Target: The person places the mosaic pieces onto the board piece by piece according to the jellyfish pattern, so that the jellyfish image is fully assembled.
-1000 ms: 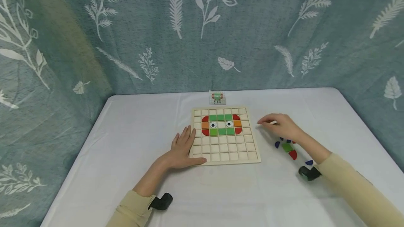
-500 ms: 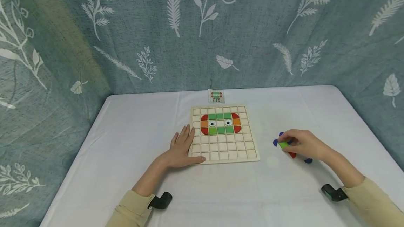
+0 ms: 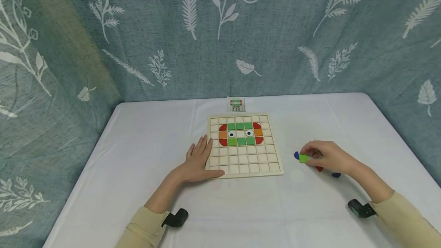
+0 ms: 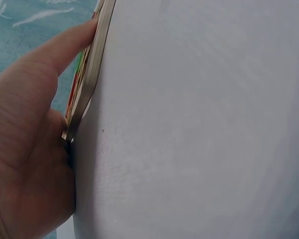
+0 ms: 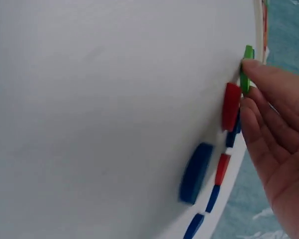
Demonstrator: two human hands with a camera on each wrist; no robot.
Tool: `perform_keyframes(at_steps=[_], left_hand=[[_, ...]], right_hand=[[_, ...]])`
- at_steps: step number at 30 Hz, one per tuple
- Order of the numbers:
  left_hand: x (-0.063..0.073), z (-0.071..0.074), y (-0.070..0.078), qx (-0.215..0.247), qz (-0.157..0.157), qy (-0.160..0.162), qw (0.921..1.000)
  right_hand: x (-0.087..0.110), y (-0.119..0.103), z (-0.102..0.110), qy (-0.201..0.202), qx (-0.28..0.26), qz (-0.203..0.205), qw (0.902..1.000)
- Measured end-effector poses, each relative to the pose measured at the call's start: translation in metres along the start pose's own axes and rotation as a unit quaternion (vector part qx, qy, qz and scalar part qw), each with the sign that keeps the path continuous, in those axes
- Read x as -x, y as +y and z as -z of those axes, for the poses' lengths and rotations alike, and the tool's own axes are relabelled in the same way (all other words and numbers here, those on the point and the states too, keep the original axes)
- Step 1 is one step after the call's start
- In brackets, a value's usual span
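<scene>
My right hand (image 3: 329, 158) pinches a light green square tile (image 3: 303, 158) between thumb and fingers, low over the white tablecloth. In the right wrist view the green tile (image 5: 247, 69) stands out past the thumb tip. A blue rounded piece (image 3: 296, 155) lies just left of it, and a red piece (image 3: 319, 168) shows partly under the hand. My left hand (image 3: 198, 163) rests with spread fingers along the left edge and lower left corner of a wooden grid board (image 3: 253, 167). On the board, red, orange and green tiles and two eye tiles (image 3: 249, 133) form a face.
A small picture card (image 3: 236, 104) with a similar figure lies behind the board. Another blue piece (image 3: 336, 175) is near the right wrist, and several red and blue pieces (image 5: 222, 169) trail below that hand in its wrist view. A patterned curtain (image 3: 206, 68) hangs behind the table.
My right hand has moved from beside the board's right edge, right and nearer, to the loose pieces. It has taken the green tile and shifted it slightly left. The left hand stays in place.
</scene>
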State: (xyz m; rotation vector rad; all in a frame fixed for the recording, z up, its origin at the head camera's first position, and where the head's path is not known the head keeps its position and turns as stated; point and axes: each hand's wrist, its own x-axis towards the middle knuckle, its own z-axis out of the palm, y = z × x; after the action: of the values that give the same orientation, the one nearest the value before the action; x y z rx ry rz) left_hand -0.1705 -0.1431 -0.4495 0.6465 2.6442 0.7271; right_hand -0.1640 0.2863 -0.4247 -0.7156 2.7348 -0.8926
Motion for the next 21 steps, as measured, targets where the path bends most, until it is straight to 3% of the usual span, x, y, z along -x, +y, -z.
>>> perform_keyframes(at_steps=[4,9,15,21], left_hand=[[0.0,0.0,0.001,-0.002,0.0,0.001,1.0],[0.0,0.001,0.001,-0.004,0.004,-0.001,1.0],[0.0,0.002,0.001,-0.004,0.004,0.0,1.0],[0.001,0.002,0.001,-0.002,0.007,0.001,1.0]], right_hand=[[-0.017,-0.01,-0.008,0.021,-0.025,0.006,0.9995],[-0.058,-0.045,-0.032,0.015,-0.057,0.035,0.9977],[-0.1,-0.08,-0.057,-0.009,-0.028,0.108,0.9937],[-0.115,-0.09,-0.068,-0.011,-0.002,0.121,0.9925]])
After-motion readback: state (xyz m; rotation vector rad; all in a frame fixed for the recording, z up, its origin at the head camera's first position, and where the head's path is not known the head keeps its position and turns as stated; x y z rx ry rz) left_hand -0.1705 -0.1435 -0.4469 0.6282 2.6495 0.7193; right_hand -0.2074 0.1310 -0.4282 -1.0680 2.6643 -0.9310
